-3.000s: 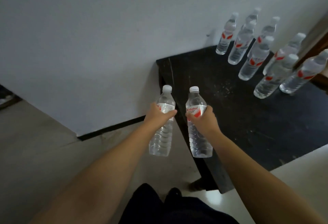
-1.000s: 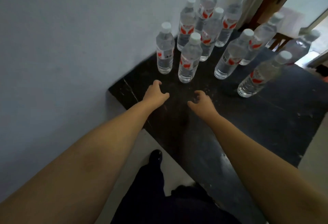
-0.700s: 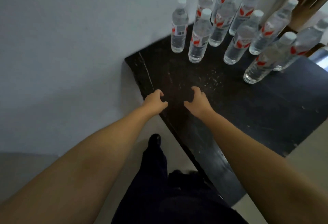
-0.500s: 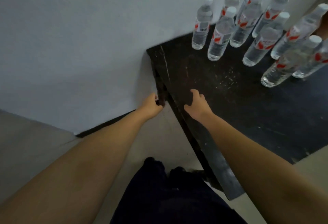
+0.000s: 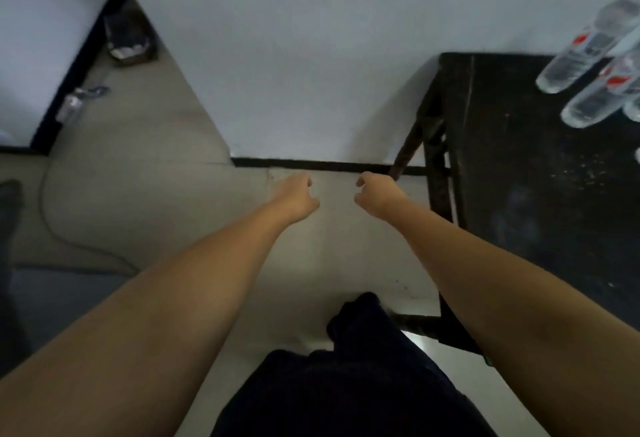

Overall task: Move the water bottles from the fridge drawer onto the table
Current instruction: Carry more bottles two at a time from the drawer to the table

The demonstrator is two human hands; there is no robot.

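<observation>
The black table (image 5: 540,173) stands at the right against the white wall. On its far right corner stand clear water bottles with red labels (image 5: 585,52), cut off by the frame edge. My left hand (image 5: 296,195) and my right hand (image 5: 375,195) hang side by side over the pale floor, left of the table. Both hold nothing, and their fingers are loosely curled. The fridge drawer is out of view.
A wall corner juts out ahead with a black skirting strip (image 5: 311,164). At the far left on the floor lie a crushed bottle (image 5: 74,104), a dark box (image 5: 128,39) and a thin cable (image 5: 62,228). My dark trousers (image 5: 346,377) fill the bottom middle.
Both bottles I carried now stand on the table with the others. My hands have drawn back from the tabletop, and my view has swung left, away from the table.
</observation>
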